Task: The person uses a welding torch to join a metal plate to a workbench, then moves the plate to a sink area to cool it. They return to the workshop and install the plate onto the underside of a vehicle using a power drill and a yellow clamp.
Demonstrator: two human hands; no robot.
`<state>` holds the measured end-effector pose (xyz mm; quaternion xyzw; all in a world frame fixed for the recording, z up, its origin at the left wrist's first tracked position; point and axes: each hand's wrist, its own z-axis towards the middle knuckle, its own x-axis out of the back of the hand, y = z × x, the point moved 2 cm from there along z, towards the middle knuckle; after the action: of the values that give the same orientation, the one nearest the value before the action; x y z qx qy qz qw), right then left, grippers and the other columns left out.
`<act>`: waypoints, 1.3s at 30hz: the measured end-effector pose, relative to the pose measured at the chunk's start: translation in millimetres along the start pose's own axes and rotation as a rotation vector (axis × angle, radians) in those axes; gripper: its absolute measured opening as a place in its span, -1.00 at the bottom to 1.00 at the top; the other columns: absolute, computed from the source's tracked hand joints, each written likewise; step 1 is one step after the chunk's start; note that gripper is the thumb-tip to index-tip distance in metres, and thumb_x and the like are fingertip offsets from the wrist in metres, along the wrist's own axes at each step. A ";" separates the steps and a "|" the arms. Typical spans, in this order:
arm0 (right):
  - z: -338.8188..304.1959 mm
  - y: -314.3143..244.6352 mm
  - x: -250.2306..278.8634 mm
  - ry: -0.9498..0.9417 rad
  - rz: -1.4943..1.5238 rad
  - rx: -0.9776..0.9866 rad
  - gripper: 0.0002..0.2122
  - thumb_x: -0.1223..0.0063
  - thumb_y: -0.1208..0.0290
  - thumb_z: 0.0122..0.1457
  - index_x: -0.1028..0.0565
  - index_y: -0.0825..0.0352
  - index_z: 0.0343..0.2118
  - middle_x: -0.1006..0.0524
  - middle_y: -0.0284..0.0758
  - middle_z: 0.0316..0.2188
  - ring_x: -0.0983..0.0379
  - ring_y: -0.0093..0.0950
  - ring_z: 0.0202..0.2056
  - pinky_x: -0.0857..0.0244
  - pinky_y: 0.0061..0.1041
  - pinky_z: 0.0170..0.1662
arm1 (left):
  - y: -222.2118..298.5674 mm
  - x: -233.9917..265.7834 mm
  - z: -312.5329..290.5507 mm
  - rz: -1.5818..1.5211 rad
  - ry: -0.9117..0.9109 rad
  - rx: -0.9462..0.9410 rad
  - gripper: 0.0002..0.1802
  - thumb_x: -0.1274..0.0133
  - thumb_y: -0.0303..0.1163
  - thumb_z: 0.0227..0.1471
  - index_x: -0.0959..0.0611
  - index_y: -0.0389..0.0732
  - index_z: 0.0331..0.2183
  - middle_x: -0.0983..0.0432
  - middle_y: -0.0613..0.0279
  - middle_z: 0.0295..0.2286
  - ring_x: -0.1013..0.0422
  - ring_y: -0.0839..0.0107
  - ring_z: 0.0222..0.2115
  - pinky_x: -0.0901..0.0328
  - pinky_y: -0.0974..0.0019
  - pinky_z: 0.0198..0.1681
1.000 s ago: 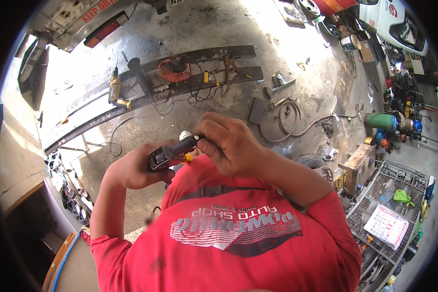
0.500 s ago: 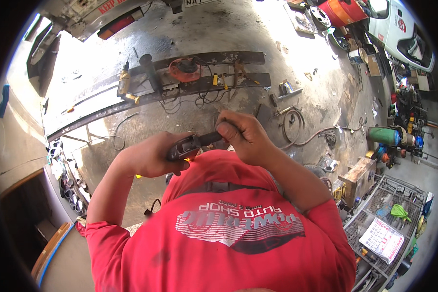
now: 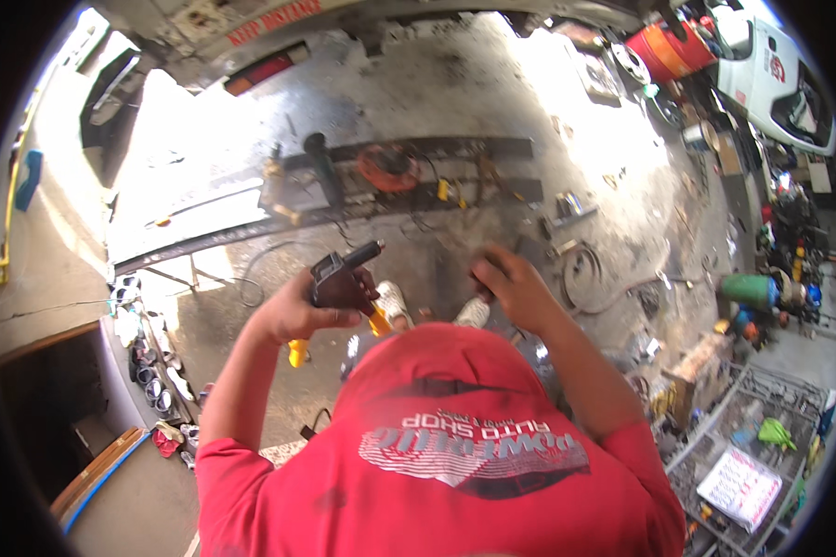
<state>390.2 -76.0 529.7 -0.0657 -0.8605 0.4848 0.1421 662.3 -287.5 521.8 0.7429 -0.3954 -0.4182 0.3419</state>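
Observation:
My left hand [image 3: 293,308] is wrapped round a black-and-yellow power tool [image 3: 346,266] in front of my belly. Its dark cylinder ends in a narrow tip pointing up and to the right, and yellow parts show below the hand. To the right and apart from the tool, my right hand [image 3: 520,290] is closed, thumb over curled fingers. Something dark may be in it, but blur and the fingers hide what. Past my hands stands a low bench of two long dark rails [image 3: 237,221], carrying a yellow drill [image 3: 274,184], a dark long-bodied tool [image 3: 322,169] and a round red item [image 3: 387,169].
A coiled hose [image 3: 581,267] lies on the concrete floor at right, near a green gas cylinder [image 3: 749,291]. A wire-mesh rack [image 3: 687,483] stands at lower right. Several shoes [image 3: 149,371] line the left wall. A vehicle's rear [image 3: 334,20] crosses the top.
My right hand has come off the tool's dark cylinder and moved right and down. The left hand has tilted the tool, so its narrow tip now shows. The view has shifted slightly.

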 end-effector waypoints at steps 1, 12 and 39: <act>0.0 11.2 1.0 0.045 -0.068 -0.037 -0.64 -0.06 0.10 0.43 -0.53 0.40 -0.18 -0.54 -0.39 -0.40 -0.44 -0.61 -0.40 -0.40 -0.51 -0.29 | -6.7 11.9 -3.9 -0.006 0.011 -0.060 -0.39 -0.38 -0.53 -0.05 -0.59 -0.33 0.07 -0.64 0.15 -0.06 -0.56 0.30 -0.01 -0.42 0.20 0.11; 37.7 142.4 29.2 0.092 -0.661 -0.266 -0.63 -0.15 0.09 0.29 -0.58 0.35 -0.10 -0.65 -0.01 -0.15 -0.56 0.02 -0.02 -0.40 -0.08 0.04 | -10.4 56.8 -74.4 -0.228 0.415 -0.271 -0.33 -0.32 -0.30 0.03 -0.49 -0.39 0.12 -0.59 -0.05 -0.03 -0.53 -0.13 0.10 -0.48 0.14 -0.09; 436.4 5.9 13.4 -0.166 -0.493 0.140 -0.55 -0.24 0.10 0.19 -0.61 0.39 -0.02 -0.69 0.00 -0.20 -0.66 -0.08 -0.18 -0.50 -0.12 -0.08 | 35.7 69.0 -49.5 -0.136 0.993 -0.088 -0.57 -0.31 -0.51 0.07 -0.62 -0.33 0.00 -0.62 -0.10 0.00 -0.55 0.08 0.09 -0.53 0.23 -0.08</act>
<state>242.8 -425.6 313.4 0.1960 -0.8235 0.4978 0.1890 719.0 -355.2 548.2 0.8612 -0.1178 -0.0519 0.4917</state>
